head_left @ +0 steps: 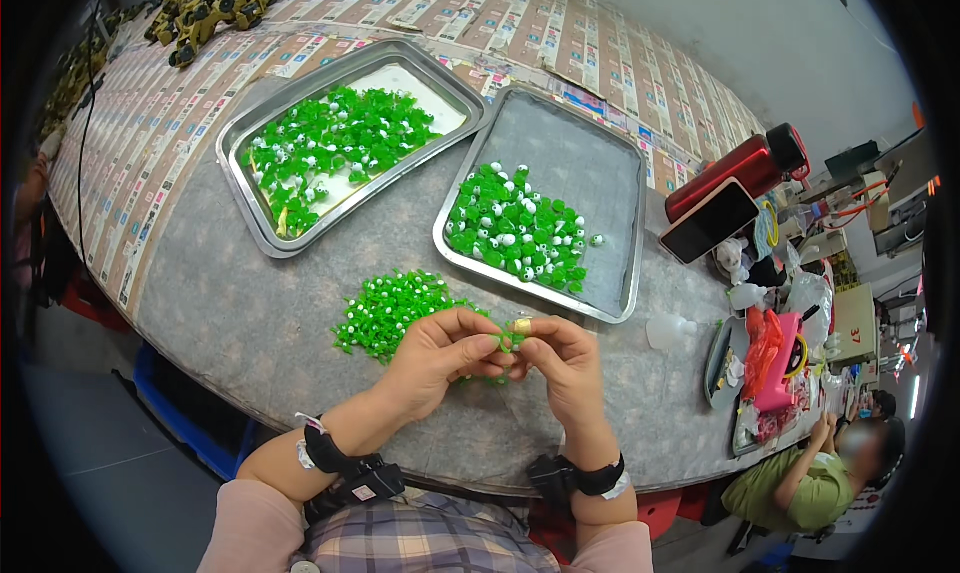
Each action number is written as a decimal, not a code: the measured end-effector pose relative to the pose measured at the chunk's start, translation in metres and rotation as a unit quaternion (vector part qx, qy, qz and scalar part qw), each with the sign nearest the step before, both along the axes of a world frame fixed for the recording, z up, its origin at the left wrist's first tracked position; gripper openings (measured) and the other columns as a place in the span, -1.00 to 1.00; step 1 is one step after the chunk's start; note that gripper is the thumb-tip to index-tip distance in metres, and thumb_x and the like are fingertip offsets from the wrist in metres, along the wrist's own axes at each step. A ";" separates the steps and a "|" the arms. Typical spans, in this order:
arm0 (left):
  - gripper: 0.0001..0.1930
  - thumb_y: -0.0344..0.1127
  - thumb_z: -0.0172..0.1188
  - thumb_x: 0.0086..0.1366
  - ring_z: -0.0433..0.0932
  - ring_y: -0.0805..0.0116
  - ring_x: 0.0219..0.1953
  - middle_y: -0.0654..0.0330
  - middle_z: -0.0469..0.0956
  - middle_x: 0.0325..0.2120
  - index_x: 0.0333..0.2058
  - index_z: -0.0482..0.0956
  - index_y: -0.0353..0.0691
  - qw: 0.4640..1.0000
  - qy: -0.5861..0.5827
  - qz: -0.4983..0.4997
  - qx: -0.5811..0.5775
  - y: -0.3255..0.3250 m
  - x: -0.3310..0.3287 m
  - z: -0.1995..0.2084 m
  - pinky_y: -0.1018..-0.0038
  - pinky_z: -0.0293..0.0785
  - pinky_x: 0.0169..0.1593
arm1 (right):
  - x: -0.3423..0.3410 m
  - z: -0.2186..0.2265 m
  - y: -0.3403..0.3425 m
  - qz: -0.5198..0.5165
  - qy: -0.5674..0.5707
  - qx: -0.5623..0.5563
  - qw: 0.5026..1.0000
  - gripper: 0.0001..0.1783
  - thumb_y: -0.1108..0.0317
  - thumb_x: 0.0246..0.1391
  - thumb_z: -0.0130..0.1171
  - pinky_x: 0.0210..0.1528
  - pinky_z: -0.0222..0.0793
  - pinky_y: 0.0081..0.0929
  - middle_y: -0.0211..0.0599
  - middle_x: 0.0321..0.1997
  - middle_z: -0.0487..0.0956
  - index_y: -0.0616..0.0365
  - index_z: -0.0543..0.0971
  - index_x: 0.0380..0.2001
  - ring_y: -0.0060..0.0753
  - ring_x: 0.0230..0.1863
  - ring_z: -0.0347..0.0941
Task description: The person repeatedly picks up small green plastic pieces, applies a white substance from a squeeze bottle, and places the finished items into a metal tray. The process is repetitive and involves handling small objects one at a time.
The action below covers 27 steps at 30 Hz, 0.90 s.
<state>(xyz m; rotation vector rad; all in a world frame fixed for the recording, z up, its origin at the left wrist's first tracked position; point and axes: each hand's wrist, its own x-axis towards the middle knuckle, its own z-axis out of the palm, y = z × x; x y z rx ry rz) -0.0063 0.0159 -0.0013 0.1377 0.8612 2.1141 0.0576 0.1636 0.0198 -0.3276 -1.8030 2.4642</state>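
Note:
In front of me, near the table's front edge, my left hand (pixel 437 361) and my right hand (pixel 567 375) meet fingertip to fingertip. Both are closed in a pinch on a small green plastic piece (pixel 509 341), whose exact shape the fingers partly hide. A yellowish wrap circles one right fingertip. Beside my left hand lies a loose heap of small green and white parts (pixel 393 311). Beyond my hands, a metal tray (pixel 632 263) holds green pieces with white eye-like balls (pixel 515 228). Another metal tray (pixel 262 235), farther left, contains more green and white pieces (pixel 335 143).
At the right stand a red bottle (pixel 725 178) and a phone (pixel 708 221) leaning on it. A small translucent container (pixel 670 331) and a pink holder (pixel 778 368) are nearer. Yellow toy vehicles (pixel 215 8) pile up at far left. Another person (pixel 815 488) sits at right.

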 end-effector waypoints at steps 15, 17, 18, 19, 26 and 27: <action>-0.90 -0.45 0.05 0.10 0.49 0.45 -0.40 0.16 0.49 -0.44 -0.38 0.43 -0.30 0.998 0.029 0.033 -0.034 0.000 0.000 0.004 0.59 0.45 -0.32 | 0.004 -0.002 0.005 -0.034 0.061 0.057 0.996 -0.77 0.59 -0.15 0.10 -0.27 0.33 -0.69 -0.33 -0.35 0.48 0.27 0.43 -0.32 -0.57 -0.30 0.42; -0.90 -0.45 0.05 0.10 0.48 0.48 -0.40 0.18 0.49 -0.45 -0.38 0.44 -0.32 0.996 0.056 0.041 -0.047 0.000 0.000 0.004 0.61 0.43 -0.31 | 0.003 0.001 0.001 -0.048 0.057 0.062 0.995 -0.78 0.59 -0.17 0.12 -0.27 0.34 -0.68 -0.32 -0.36 0.49 0.28 0.44 -0.34 -0.56 -0.31 0.43; -0.90 -0.45 0.06 0.10 0.47 0.49 -0.41 0.18 0.49 -0.45 -0.38 0.44 -0.32 0.995 0.067 0.046 -0.053 0.000 0.001 0.003 0.62 0.43 -0.31 | 0.003 0.002 0.000 -0.055 0.055 0.065 0.995 -0.78 0.59 -0.18 0.13 -0.28 0.34 -0.68 -0.31 -0.36 0.50 0.28 0.45 -0.35 -0.55 -0.32 0.43; -0.90 -0.46 0.06 0.09 0.47 0.49 -0.41 0.19 0.49 -0.46 -0.38 0.44 -0.33 0.994 0.078 0.051 -0.060 0.000 0.001 0.003 0.62 0.42 -0.31 | 0.004 0.002 0.000 -0.051 0.050 0.072 0.995 -0.78 0.59 -0.18 0.13 -0.28 0.35 -0.68 -0.30 -0.36 0.50 0.28 0.45 -0.35 -0.55 -0.32 0.43; -0.91 -0.49 0.09 0.05 0.47 0.48 -0.45 0.17 0.49 -0.50 -0.41 0.44 -0.33 0.987 0.110 0.067 -0.095 0.001 0.003 0.004 0.59 0.44 -0.34 | 0.005 0.003 -0.003 -0.058 0.042 0.105 0.992 -0.79 0.59 -0.19 0.14 -0.28 0.35 -0.66 -0.28 -0.37 0.51 0.30 0.46 -0.37 -0.53 -0.33 0.44; -0.91 -0.49 0.09 0.05 0.47 0.48 -0.45 0.18 0.48 -0.49 -0.42 0.44 -0.34 0.984 0.124 0.066 -0.109 0.001 0.003 0.005 0.60 0.43 -0.34 | 0.004 0.003 -0.003 -0.058 0.043 0.111 0.991 -0.79 0.59 -0.19 0.14 -0.28 0.35 -0.66 -0.28 -0.38 0.51 0.30 0.46 -0.36 -0.53 -0.33 0.44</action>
